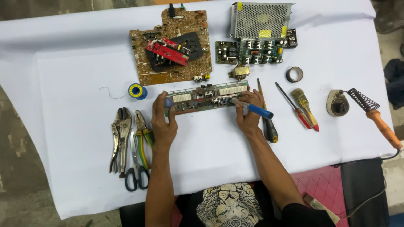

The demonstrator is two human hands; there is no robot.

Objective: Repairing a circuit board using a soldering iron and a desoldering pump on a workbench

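From my remote seat I see both forearms reaching up from the near edge of the table with the white paper cover (75, 176). My left hand (163, 122) lies palm down, fingers curled over the left end of the long narrow circuit board with white blocks and dark parts (207, 96), gripping it there. My right hand (249, 114) clasps the board's right end and also holds a slim tool with a blue handle and a metal tip (252, 108); the tip points left over the board, though I cannot tell whether it touches it. The board lies flat and crosswise, about the middle of the table.

Toward the near-left corner lie silver locking pliers (119, 138), green-and-yellow-handled pliers (142, 138) and dark-handled scissors (135, 172), side by side. Just right of my right hand rests a black-handled screwdriver (267, 122), then a red-handled screwdriver (296, 108) and a small paintbrush (304, 104). Near the right edge sits a soldering iron with an orange handle (381, 126), in a coiled stand on a round base (337, 103).

Beyond the board, a blue spool of solder wire (137, 91) and a roll of black tape (294, 74). Along the far edge lie a large brown circuit board (176, 46) carrying a red board (167, 51), a green board with heat sinks (250, 52), and a perforated metal case (260, 19).
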